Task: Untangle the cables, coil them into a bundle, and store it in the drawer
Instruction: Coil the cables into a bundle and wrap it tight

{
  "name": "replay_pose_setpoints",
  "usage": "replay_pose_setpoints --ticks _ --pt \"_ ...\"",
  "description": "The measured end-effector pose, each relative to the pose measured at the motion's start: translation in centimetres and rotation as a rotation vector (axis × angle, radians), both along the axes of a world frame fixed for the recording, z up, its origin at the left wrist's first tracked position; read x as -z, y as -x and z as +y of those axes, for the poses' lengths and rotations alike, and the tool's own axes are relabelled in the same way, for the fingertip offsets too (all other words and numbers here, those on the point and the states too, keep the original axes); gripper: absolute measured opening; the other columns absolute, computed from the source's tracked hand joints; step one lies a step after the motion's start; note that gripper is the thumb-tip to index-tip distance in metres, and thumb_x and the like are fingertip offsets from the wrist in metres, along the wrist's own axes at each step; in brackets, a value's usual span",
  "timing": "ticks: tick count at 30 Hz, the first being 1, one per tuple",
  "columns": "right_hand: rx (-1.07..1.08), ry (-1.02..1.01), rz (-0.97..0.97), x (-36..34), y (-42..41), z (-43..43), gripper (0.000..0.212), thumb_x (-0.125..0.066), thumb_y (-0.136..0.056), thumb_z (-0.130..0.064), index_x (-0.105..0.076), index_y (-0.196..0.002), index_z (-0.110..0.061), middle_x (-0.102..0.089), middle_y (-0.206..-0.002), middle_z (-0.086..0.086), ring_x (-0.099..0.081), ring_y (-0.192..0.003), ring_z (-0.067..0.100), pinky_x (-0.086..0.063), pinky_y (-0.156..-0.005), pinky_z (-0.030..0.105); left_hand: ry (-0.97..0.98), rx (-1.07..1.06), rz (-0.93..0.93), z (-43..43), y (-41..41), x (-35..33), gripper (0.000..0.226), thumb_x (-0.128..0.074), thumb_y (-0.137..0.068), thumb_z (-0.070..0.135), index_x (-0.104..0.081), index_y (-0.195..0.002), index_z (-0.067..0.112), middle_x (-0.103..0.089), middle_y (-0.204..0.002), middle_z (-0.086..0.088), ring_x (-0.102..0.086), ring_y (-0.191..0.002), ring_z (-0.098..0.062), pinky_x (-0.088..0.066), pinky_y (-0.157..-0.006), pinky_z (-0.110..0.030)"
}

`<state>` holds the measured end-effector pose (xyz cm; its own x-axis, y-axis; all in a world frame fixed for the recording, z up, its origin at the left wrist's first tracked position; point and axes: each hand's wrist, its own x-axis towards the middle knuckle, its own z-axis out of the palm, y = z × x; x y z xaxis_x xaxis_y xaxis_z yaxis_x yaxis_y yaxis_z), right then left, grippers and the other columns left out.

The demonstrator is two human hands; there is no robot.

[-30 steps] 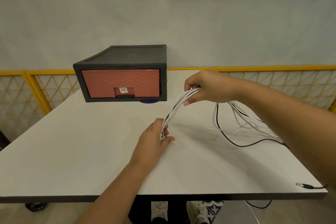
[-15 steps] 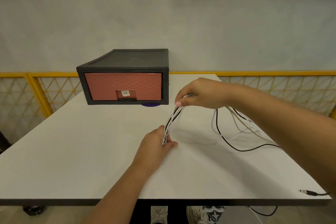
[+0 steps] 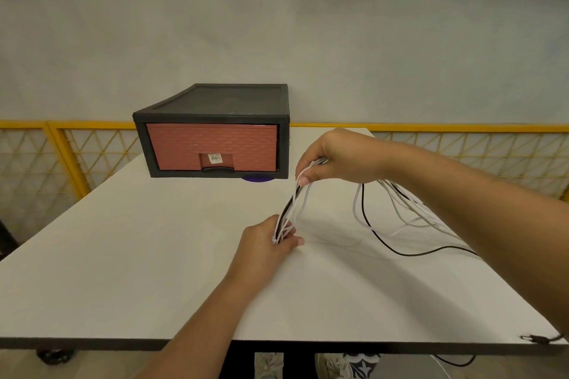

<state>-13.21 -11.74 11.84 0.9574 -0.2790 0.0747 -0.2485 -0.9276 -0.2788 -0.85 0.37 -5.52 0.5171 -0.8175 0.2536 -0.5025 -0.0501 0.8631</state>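
Cables [image 3: 400, 212] vanish behind the right forearm; both hands hide their ends

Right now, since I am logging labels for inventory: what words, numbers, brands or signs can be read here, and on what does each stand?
No text here can be read.
White sticker above the handle recess of the red drawer: dark print, too small and blurred to read.
Cables: no marking visible.
Table: no text visible.
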Motion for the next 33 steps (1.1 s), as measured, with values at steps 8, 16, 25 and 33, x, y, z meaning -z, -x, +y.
replay_pose_setpoints --ticks 8,16,25,33 --pt "0.033 -0.001 -0.069 0.5 0.1 -0.9 0.015 -0.067 -0.088 -0.036 -0.074 -0.095 -0.025 -0.067 -0.092 -0.015 -0.057 -0.087 -0.001 -0.043 -0.077 0.017 0.007 0.140 -0.024 0.8 0.7 -0.7 0.046 -0.032 -0.094 0.056 -0.054 -0.094 0.016 -0.063 -0.080 0.001 -0.057 -0.063 -0.006 -0.048 -0.060 -0.019" --pt "0.068 0.038 -0.111 0.2 0.7 -1.7 0.015 -0.068 -0.087 -0.037 -0.075 -0.095 -0.026 -0.071 -0.098 -0.012 -0.060 -0.092 0.003 -0.048 -0.083 0.025 0.071 0.121 -0.177 0.6 0.1 0.1 0.019 -0.048 -0.102 0.016 -0.065 -0.095 0.014 -0.065 -0.090 0.003 -0.060 -0.083 -0.011 -0.047 -0.074 -0.022" --pt "0.072 0.055 -0.109 0.2 0.9 -1.4 0.015 -0.067 -0.088 -0.036 -0.074 -0.095 -0.025 -0.070 -0.097 -0.013 -0.060 -0.093 0.004 -0.046 -0.080 0.022 0.226 -0.036 -0.062 0.7 -0.1 0.2 0.013 -0.068 -0.089 0.012 -0.065 -0.081 0.022 -0.064 -0.098 0.011 -0.060 -0.100 -0.005 -0.048 -0.090 -0.023" --pt "0.075 0.013 -0.085 0.2 1.0 -1.5 0.013 -0.067 -0.088 -0.034 -0.074 -0.092 -0.024 -0.067 -0.089 -0.015 -0.058 -0.090 0.003 -0.042 -0.077 0.015 0.132 -0.025 -0.076 0.1 -0.6 0.7 0.029 -0.074 -0.077 0.036 -0.054 -0.097 0.039 -0.047 -0.112 0.024 -0.052 -0.114 -0.011 -0.046 -0.101 -0.039"
